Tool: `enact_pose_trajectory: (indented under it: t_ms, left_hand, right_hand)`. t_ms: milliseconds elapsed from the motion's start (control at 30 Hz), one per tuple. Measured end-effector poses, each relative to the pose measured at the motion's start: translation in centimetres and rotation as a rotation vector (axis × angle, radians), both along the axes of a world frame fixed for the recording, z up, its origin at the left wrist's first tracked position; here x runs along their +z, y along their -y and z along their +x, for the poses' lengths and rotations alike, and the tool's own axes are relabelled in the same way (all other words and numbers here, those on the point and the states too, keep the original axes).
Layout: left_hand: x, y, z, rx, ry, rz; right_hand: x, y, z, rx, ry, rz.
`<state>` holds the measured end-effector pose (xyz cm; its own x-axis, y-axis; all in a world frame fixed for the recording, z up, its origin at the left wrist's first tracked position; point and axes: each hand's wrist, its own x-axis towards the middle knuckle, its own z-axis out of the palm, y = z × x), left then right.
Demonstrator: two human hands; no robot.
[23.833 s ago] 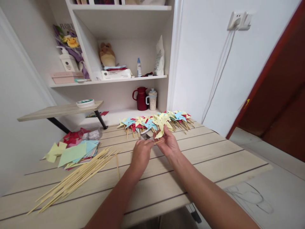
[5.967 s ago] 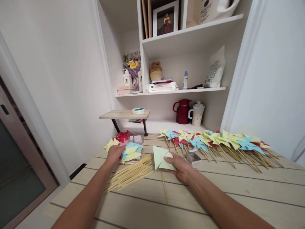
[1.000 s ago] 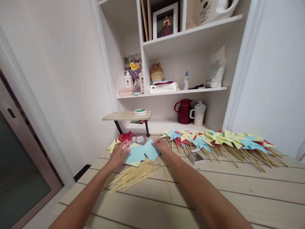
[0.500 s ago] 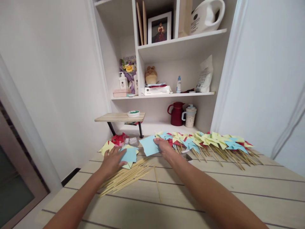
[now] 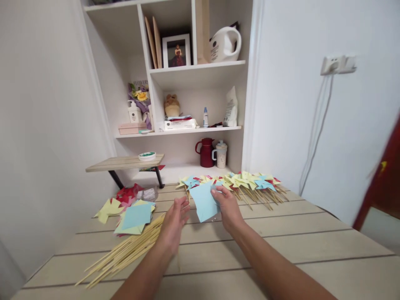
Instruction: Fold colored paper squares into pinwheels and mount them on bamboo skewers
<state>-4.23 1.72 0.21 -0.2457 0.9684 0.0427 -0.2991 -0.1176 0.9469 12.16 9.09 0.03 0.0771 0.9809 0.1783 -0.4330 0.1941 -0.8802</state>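
My right hand grips a light blue paper square by its right edge and holds it above the wooden table. My left hand hovers just left of the sheet with its fingers spread and nothing in it. A stack of blue, yellow and red paper squares lies to the left. A bundle of bamboo skewers fans out below that stack. A row of finished paper pinwheels on sticks lies along the far side of the table.
White shelves behind the table carry a red jug, a speckled cup, bottles and a framed picture. A small wooden riser stands at the back left. A wall socket with cables is at the right.
My right hand has lifted the blue square off the stack and carried it toward the table's middle. My left hand has left the stack and come up beside the sheet. The view swung right.
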Motion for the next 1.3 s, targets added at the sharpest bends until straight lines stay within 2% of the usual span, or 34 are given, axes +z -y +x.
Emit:
enact_pose_trajectory:
  t_ms: [100, 200, 300, 433, 533, 700, 833, 1000, 1300]
  left_hand:
    - [-1.5, -1.5, 0.8, 0.015, -0.108, 0.132]
    - [-2.4, -2.3, 0.3, 0.068, -0.215, 0.108]
    - [-2.7, -2.4, -0.5, 0.078, -0.211, 0.113]
    - [-2.9, -1.9, -0.6, 0.004, -0.104, 0.209]
    - [-2.8, -1.3, 0.1, -0.042, -0.057, 0.155]
    - [-2.4, -0.9, 0.5, 0.072, -0.014, 0.131]
    - [-2.4, -1.0, 0.1, 0.127, 0.020, 0.126]
    - [-2.9, -1.0, 0.2, 0.151, -0.093, 0.140]
    - [-2.7, -0.5, 0.1, 0.172, -0.315, 0.143]
  right_hand:
    - [-0.6, -0.5, 1.0, -0.053, 0.015, 0.007]
    - [-0.5, -0.2, 1.1, -0.050, 0.030, 0.010]
    - [-0.1, 0.9, 0.2, -0.003, 0.046, 0.015]
    - [0.0, 2.3, -1.5, 0.092, 0.053, 0.031]
    - [-0.3, 2.9, -2.4, 0.103, 0.052, 0.041]
    - [-1.5, 2.9, -3.0, 0.124, 0.063, 0.043]
    - [-2.5, 2.5, -2.9, 0.261, -0.004, -0.102]
    - [-2.4, 2.7, -2.5, 0.345, -0.066, -0.184]
    - [-1.7, 3.7, -2.2, 0.283, 0.064, -0.019]
